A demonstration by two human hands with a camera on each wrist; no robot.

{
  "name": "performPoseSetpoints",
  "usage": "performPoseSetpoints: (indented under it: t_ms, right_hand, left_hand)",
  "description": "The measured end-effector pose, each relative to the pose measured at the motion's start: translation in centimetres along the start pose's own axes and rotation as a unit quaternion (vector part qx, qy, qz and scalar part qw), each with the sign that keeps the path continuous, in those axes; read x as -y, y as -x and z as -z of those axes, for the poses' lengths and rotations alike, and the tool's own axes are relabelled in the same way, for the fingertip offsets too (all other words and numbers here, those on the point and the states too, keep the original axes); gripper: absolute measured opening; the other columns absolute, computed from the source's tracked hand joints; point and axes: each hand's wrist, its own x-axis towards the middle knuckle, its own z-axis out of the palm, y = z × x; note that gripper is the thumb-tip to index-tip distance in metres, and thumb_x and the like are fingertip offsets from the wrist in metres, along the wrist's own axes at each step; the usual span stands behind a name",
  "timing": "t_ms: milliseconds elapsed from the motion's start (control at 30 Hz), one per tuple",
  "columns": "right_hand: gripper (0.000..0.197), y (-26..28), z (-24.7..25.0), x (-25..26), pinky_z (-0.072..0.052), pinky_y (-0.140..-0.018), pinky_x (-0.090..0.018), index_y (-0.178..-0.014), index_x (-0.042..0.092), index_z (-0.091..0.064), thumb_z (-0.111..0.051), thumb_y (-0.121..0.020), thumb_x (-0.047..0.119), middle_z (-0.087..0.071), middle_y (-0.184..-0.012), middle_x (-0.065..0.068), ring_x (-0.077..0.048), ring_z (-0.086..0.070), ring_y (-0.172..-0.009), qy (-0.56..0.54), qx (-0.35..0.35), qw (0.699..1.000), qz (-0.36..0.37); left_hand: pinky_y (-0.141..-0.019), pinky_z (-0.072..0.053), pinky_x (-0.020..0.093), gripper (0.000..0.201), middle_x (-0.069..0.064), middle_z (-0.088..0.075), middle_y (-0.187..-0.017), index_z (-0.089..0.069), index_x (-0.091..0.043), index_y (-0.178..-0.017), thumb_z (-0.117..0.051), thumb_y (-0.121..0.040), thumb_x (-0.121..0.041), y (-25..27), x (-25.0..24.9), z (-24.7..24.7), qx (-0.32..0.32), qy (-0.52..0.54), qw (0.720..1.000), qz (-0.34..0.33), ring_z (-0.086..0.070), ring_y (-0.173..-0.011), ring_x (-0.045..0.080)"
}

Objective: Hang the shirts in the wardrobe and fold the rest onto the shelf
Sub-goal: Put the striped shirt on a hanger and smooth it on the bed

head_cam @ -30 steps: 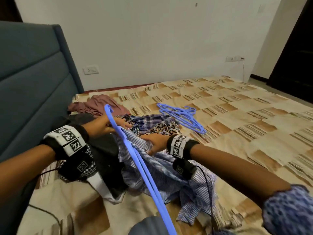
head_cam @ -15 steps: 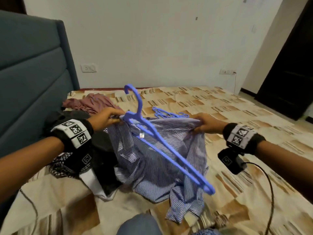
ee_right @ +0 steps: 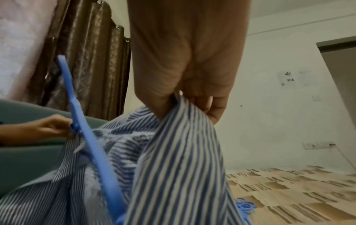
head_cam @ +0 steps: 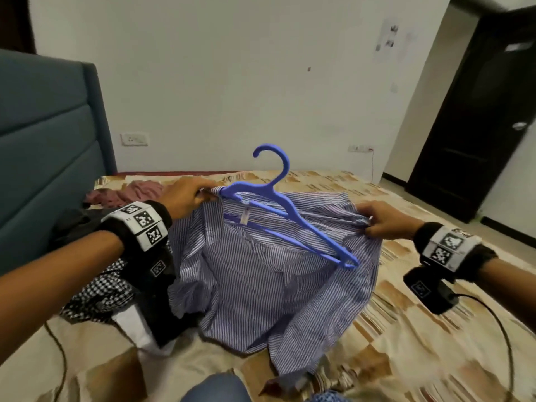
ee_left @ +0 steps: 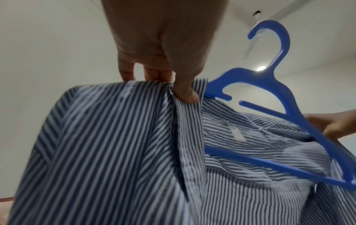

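Note:
A blue-and-white striped shirt [head_cam: 266,274] is stretched open above the bed between my two hands. My left hand [head_cam: 185,198] pinches its left shoulder, thumb on the cloth [ee_left: 185,92], together with one end of a blue plastic hanger [head_cam: 278,210]. The hanger [ee_left: 279,97] lies slanted inside the collar opening with its hook upward. My right hand [head_cam: 383,219] grips the shirt's right shoulder [ee_right: 183,137]; the hanger's [ee_right: 92,146] other end sits lower, inside the cloth. The shirt's lower part rests on the bed.
A patterned brown bedspread [head_cam: 406,329] covers the bed. At the left lie a black garment [head_cam: 162,314], a checked cloth [head_cam: 98,297] and a pink garment [head_cam: 130,192] by the padded headboard [head_cam: 43,158]. More blue hangers [ee_right: 244,205] lie behind the shirt. A dark door [head_cam: 478,126] stands at right.
Both hands have lifted the striped shirt off the bed and pulled it wide. The hanger swung from lying along the shirt to hook-up inside the collar. My right hand moved right.

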Motion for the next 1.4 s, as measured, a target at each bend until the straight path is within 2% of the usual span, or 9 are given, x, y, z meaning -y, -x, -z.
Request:
performPoseSetpoints:
  t_ms: [233,400,567,667,800,900,1100,1300,1400]
  right_hand:
    - [0.010,2.0,-1.0,0.6,-0.046,-0.063,-0.036,-0.079,0.008,-0.062,-0.068,-0.071,0.009,-0.063,-0.076,-0.013,-0.033,-0.058,-0.071,0.018,-0.122,0.992,-0.022]
    - [0.021,3.1,-2.2,3.8,-0.042,-0.062,-0.023,-0.087,0.009,-0.058,-0.074,-0.074,0.011,-0.055,-0.077,0.002,-0.020,-0.054,-0.076,-0.027,-0.142,0.989,-0.034]
    - [0.035,3.8,-3.2,7.4,-0.039,-0.059,-0.024,-0.077,0.007,-0.058,-0.068,-0.081,0.041,-0.053,-0.068,-0.001,-0.016,-0.048,-0.062,-0.064,0.101,0.993,0.020]
    - [0.056,3.4,-0.9,7.4,-0.049,-0.057,-0.023,-0.074,0.008,-0.066,-0.053,-0.073,0.062,-0.065,-0.066,-0.004,-0.018,-0.062,-0.058,-0.082,-0.079,0.993,0.015]
    - [0.042,2.7,1.8,7.6,-0.050,-0.064,-0.026,-0.091,0.011,-0.066,-0.055,-0.083,0.051,-0.066,-0.082,0.001,-0.015,-0.061,-0.073,-0.060,-0.307,0.949,0.031]
    - [0.045,1.8,1.0,9.1,-0.047,-0.068,-0.024,-0.110,0.016,-0.062,-0.063,-0.081,0.051,-0.063,-0.094,0.006,-0.010,-0.058,-0.082,-0.033,-0.246,0.968,0.036]
    - [0.010,0.6,-0.3,7.3,-0.044,-0.065,-0.027,-0.087,0.010,-0.074,-0.067,-0.082,0.015,-0.071,-0.083,-0.007,-0.021,-0.060,-0.074,0.062,-0.239,0.969,-0.021]
    - [0.022,1.0,0.1,7.2,-0.046,-0.067,-0.025,-0.101,0.005,-0.070,-0.070,-0.084,0.018,-0.071,-0.089,-0.012,-0.015,-0.059,-0.073,0.007,-0.075,0.997,-0.007]
    - [0.046,0.9,1.1,8.5,-0.051,-0.072,-0.020,-0.125,0.017,-0.053,-0.069,-0.084,0.028,-0.066,-0.103,0.000,-0.013,-0.064,-0.088,-0.131,-0.133,0.982,0.023]
  left_hand:
    - [-0.086,-0.044,0.043,0.025,0.012,-0.069,-0.103,-0.069,-0.018,-0.110,-0.058,-0.088,-0.011,0.1,-2.3,0.7,-0.029,-0.116,0.990,0.071,-0.060,-0.101,0.034]
    - [-0.081,-0.043,0.044,0.019,0.017,-0.068,-0.092,-0.071,-0.016,-0.098,-0.058,-0.086,-0.009,0.0,-2.8,0.3,-0.087,-0.103,0.982,0.131,-0.060,-0.095,0.038]
    - [-0.075,-0.046,0.041,0.009,0.020,-0.068,-0.085,-0.071,-0.009,-0.088,-0.065,-0.083,-0.009,-1.3,-4.7,0.0,-0.113,-0.047,0.983,0.135,-0.062,-0.090,0.038]
    - [-0.075,-0.044,0.039,0.008,0.018,-0.068,-0.087,-0.071,-0.009,-0.089,-0.067,-0.083,-0.012,-1.8,-5.1,0.2,-0.110,-0.045,0.985,0.128,-0.061,-0.090,0.035]
    - [-0.076,-0.045,0.039,0.009,0.017,-0.069,-0.086,-0.072,-0.007,-0.090,-0.066,-0.083,-0.009,-1.6,-5.7,0.1,-0.101,-0.021,0.989,0.109,-0.062,-0.089,0.034]
    - [-0.079,-0.048,0.041,0.017,0.019,-0.070,-0.094,-0.072,-0.006,-0.098,-0.066,-0.082,-0.006,-1.5,-7.0,-0.7,-0.085,-0.007,0.993,0.079,-0.062,-0.093,0.034]
    - [-0.083,-0.049,0.039,0.025,0.016,-0.071,-0.100,-0.072,-0.006,-0.102,-0.072,-0.077,-0.005,-1.5,-7.4,-0.9,-0.091,0.028,0.993,0.067,-0.064,-0.097,0.032]
    - [-0.077,-0.042,0.028,0.025,0.013,-0.071,-0.092,-0.072,-0.005,-0.097,-0.075,-0.073,-0.001,-1.2,-7.1,-0.6,-0.095,0.058,0.991,0.075,-0.061,-0.088,0.024]
    - [-0.073,-0.040,0.026,0.023,0.012,-0.070,-0.091,-0.071,-0.004,-0.096,-0.074,-0.073,0.000,-1.1,-7.2,-0.8,-0.088,0.065,0.992,0.057,-0.057,-0.084,0.020]
